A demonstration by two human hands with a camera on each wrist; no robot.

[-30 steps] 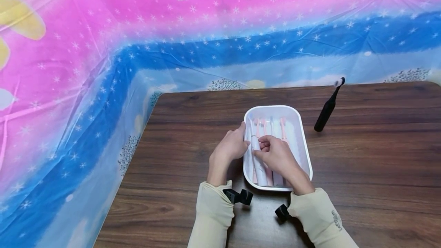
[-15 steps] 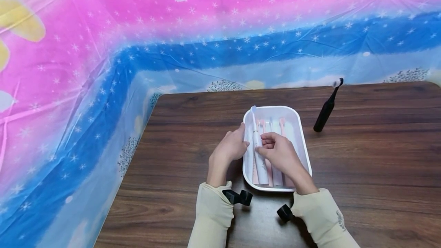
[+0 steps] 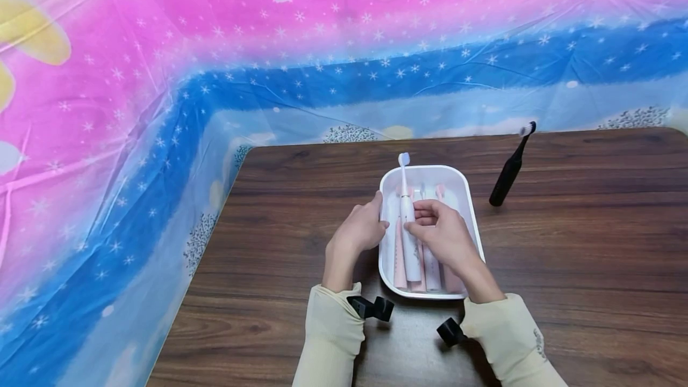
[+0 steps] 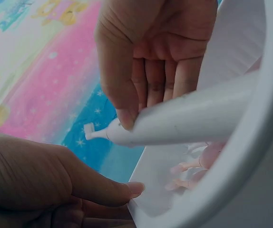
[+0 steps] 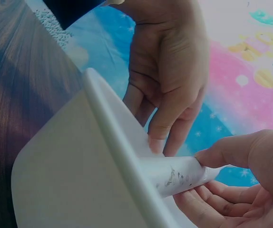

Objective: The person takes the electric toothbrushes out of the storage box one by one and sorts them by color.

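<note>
My right hand (image 3: 443,232) pinches a white electric toothbrush (image 3: 411,252) by its handle, thumb on one side and fingers on the other. The brush slants above a white plastic bin (image 3: 448,177), its head (image 3: 404,160) past the far rim. My left hand (image 3: 359,229) grips the bin's left wall; in the left wrist view its thumb (image 4: 135,187) lies over the rim. Inside the bin lie pink toothbrushes (image 3: 400,258) and another white one (image 3: 432,273), partly hidden by the right hand. Dark marks show on the held handle (image 5: 179,178) in the right wrist view.
A black electric toothbrush (image 3: 506,179) is on the brown wooden table (image 3: 580,243), right of the bin. A pink and blue patterned cloth (image 3: 344,76) hangs behind the table and down its left side. A black camera mount (image 3: 371,307) sits at each wrist.
My right hand has lifted the white toothbrush from the bin's left side, up and slightly right, so its head now passes the far rim. The left hand has stayed on the bin.
</note>
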